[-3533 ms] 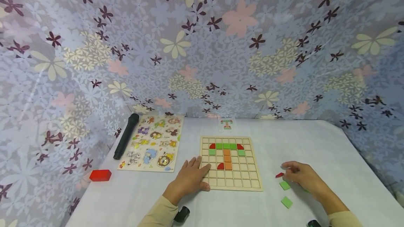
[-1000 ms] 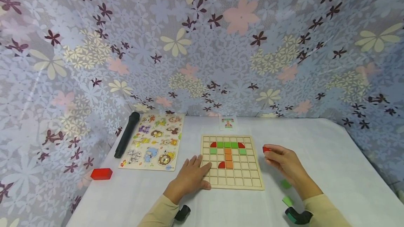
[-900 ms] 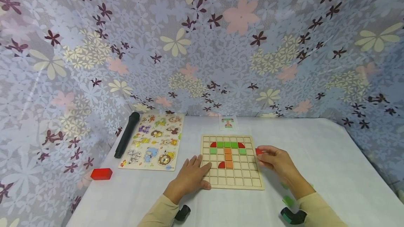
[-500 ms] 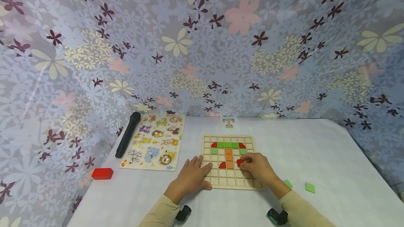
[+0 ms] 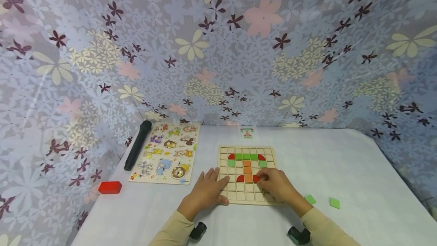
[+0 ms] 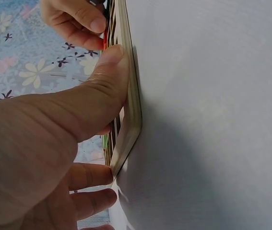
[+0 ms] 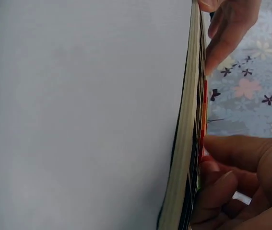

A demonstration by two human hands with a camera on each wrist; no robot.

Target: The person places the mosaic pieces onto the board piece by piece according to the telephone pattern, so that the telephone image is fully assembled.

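A wooden grid board (image 5: pixel 239 197) bears red, green and orange tiles in a T-like shape. My right hand (image 5: pixel 277 185) pinches a red quarter-round tile (image 5: pixel 255 178) at the cell right of the lowest orange tile (image 5: pixel 248 178); the fingertips cover its right part. Another red quarter-round tile (image 5: pixel 240 178) lies left of that orange one. My left hand (image 5: pixel 206 193) rests with spread fingers on the board's left edge. In the left wrist view its thumb (image 6: pixel 109 72) lies on the front rim. From the right wrist view, the right fingers (image 7: pixel 236 151) are close over the board.
Two green square tiles (image 5: pixel 335 203) lie right of the board. Behind it stands a pattern card (image 5: pixel 247 133). To the left are an animal puzzle board (image 5: pixel 160 179), a dark tube (image 5: pixel 138 145) and a red block (image 5: pixel 110 187). A floral cloth (image 5: pixel 218 48) hangs behind.
My right hand has picked up the red quarter-round tile from the table at the right and carried it left onto the board, beside the lowest orange tile. My left hand has stayed put.
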